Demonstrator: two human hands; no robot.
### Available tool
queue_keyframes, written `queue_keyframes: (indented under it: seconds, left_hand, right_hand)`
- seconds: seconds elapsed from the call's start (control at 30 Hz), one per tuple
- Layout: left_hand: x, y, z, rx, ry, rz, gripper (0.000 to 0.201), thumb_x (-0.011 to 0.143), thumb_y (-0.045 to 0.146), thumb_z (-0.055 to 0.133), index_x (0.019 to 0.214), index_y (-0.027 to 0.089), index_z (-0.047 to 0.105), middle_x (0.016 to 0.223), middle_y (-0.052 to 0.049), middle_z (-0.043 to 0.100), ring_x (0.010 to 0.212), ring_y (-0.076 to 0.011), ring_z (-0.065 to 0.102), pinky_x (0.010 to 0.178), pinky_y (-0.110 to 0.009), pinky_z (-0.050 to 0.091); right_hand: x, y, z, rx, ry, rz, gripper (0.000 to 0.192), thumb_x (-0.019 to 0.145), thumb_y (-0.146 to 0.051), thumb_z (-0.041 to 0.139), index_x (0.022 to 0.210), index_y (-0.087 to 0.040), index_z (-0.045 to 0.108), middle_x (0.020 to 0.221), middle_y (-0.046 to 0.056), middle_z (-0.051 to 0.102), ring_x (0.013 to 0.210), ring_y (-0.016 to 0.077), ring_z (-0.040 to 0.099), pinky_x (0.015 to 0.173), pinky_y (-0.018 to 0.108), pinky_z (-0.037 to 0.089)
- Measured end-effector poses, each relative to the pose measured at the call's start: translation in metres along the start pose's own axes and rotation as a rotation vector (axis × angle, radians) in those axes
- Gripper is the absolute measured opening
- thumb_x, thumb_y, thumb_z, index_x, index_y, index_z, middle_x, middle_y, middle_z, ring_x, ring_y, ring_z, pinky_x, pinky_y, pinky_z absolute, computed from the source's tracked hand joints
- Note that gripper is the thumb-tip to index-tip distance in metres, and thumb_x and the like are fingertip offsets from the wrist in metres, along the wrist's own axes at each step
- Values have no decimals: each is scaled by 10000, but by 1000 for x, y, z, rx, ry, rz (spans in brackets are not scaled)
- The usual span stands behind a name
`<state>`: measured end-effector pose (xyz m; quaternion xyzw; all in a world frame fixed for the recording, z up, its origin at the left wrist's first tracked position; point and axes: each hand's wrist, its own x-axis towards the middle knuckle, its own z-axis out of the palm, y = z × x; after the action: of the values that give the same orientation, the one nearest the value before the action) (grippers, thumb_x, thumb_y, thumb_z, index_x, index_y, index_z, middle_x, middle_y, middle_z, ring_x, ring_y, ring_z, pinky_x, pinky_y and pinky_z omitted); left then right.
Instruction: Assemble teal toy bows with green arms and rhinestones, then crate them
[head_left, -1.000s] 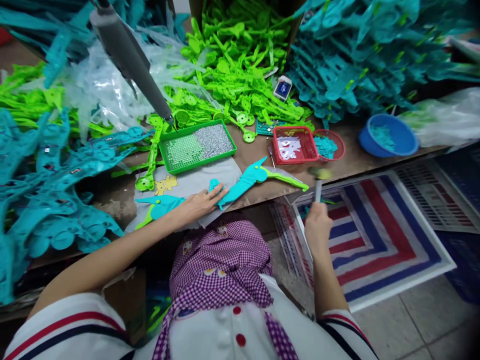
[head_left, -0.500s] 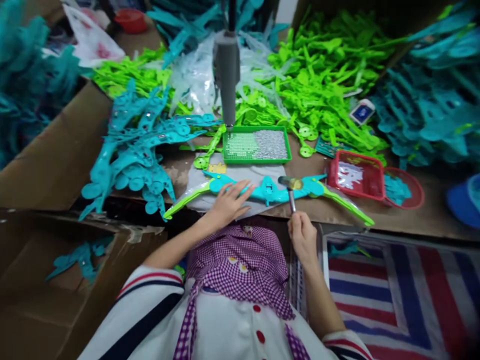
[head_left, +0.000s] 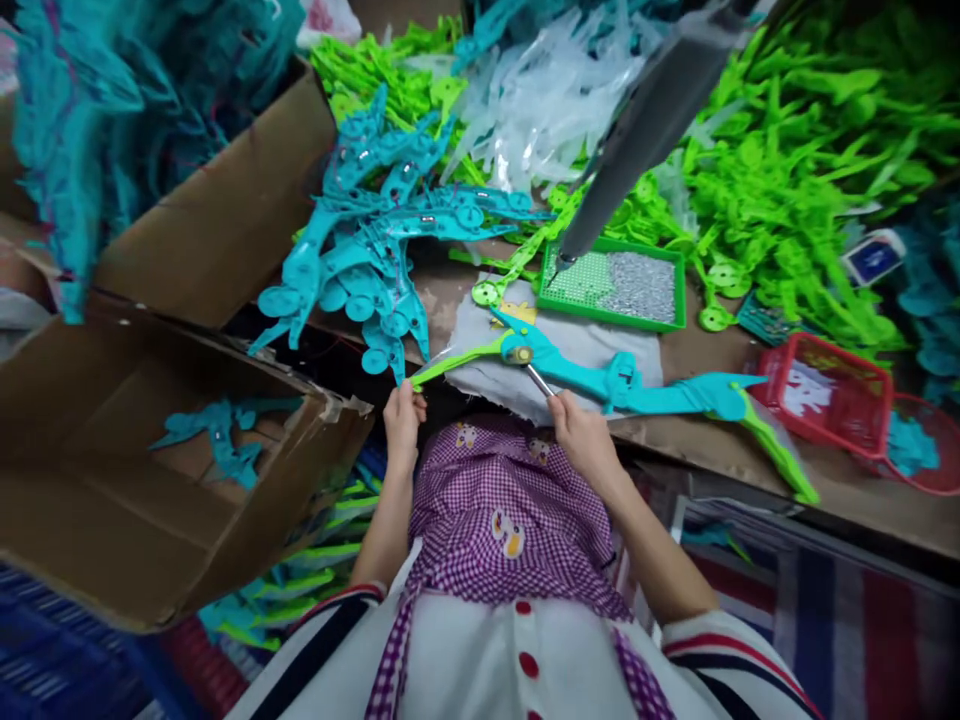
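Note:
A long toy bow (head_left: 645, 392) of teal and lime-green plastic lies along the front edge of the workbench, partly on a grey cloth (head_left: 570, 345). My left hand (head_left: 403, 421) grips the bow's lime-green left tip at the bench edge. My right hand (head_left: 581, 436) holds a small hammer (head_left: 526, 364) by its metal handle; the hammer's head rests on the teal joint near the bow's left end. A purple checked apron covers my lap below.
A green tray (head_left: 675, 322) of small silver screws sits behind the bow, under a hanging grey power screwdriver (head_left: 637, 130). Teal parts (head_left: 375, 250) pile at left, lime-green parts (head_left: 787, 190) at right. A red basket (head_left: 829, 395) stands right; an open cardboard box (head_left: 150, 450) stands left.
My view swung left. My left hand slid from the bow's teal middle to its green left tip. The hammer moved from the bow's middle to the left joint.

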<state>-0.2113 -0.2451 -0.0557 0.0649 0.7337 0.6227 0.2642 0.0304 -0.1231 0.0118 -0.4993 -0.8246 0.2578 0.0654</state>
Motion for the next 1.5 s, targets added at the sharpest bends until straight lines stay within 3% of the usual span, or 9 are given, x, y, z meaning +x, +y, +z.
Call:
queue_keyframes:
  seconds: [0.13, 0.27, 0.43, 0.7, 0.83, 1.0, 1.17, 1.33, 1.5]
  left_hand:
    - [10, 0, 15, -161, -4, -92, 457, 778, 610, 637, 775, 153, 619, 541, 43, 547, 407, -58, 456, 398, -175, 284]
    - [9, -1, 17, -175, 33, -52, 382, 778, 527, 674, 747, 150, 627, 545, 37, 567, 432, -57, 480, 412, -164, 317]
    - [8, -1, 23, -178, 56, 15, 360, 787, 489, 677, 678, 150, 623, 512, 37, 551, 418, -57, 465, 414, -170, 329]
    - [12, -9, 31, -216, 81, 46, 377, 751, 490, 724, 610, 173, 575, 479, 44, 522, 405, -62, 451, 395, -172, 330]
    - [13, -11, 32, -232, 86, 55, 383, 754, 486, 723, 597, 176, 562, 470, 48, 512, 397, -55, 433, 401, -172, 325]
    - [14, -11, 33, -228, 83, 60, 373, 752, 487, 714, 606, 173, 574, 475, 46, 514, 409, -58, 448, 397, -169, 325]
    - [14, -11, 35, -243, 87, 50, 365, 758, 475, 715, 605, 170, 582, 468, 47, 511, 404, -57, 442, 398, -171, 332]
    - [13, -10, 35, -243, 84, 54, 364, 756, 467, 723, 594, 178, 570, 475, 45, 516, 413, -63, 457, 409, -177, 340]
    - [14, -10, 33, -218, 64, 37, 345, 770, 454, 712, 606, 179, 584, 477, 45, 525, 417, -70, 473, 431, -183, 369]
  right_hand:
    - [12, 2, 7, -131, -85, 29, 461, 1022, -500, 233, 955, -212, 586, 587, 15, 524, 500, 177, 433, 569, 290, 188]
    - [10, 5, -2, 25, -91, 15, 472, 991, -582, 251, 840, -232, 529, 567, -5, 498, 532, 184, 482, 574, 281, 273]
    - [1, -3, -21, 184, 73, 32, 482, 974, -634, 268, 794, -245, 490, 566, -23, 494, 530, 170, 499, 565, 279, 337]
    - [4, 1, -18, 38, 150, 31, 466, 981, -583, 270, 840, -236, 549, 566, -2, 499, 526, 187, 496, 569, 290, 308]
    - [4, 0, -13, -92, 54, 28, 498, 982, -590, 248, 820, -233, 555, 554, 3, 483, 494, 187, 449, 554, 291, 243]
    - [15, -16, -10, -85, 85, -59, 489, 1018, -537, 215, 921, -223, 576, 644, 30, 566, 584, 197, 523, 603, 286, 296]
    - [32, -24, -9, -278, -89, -32, 438, 1030, -497, 272, 939, -214, 594, 588, 16, 547, 493, 167, 410, 573, 282, 188]
    - [28, -44, 0, -174, -67, -179, 474, 1036, -485, 218, 948, -216, 598, 665, 55, 621, 568, 195, 522, 587, 279, 272]
    - [31, -53, 14, -125, -278, -155, 403, 1021, -493, 306, 896, -237, 592, 604, 10, 572, 564, 193, 526, 583, 273, 292]
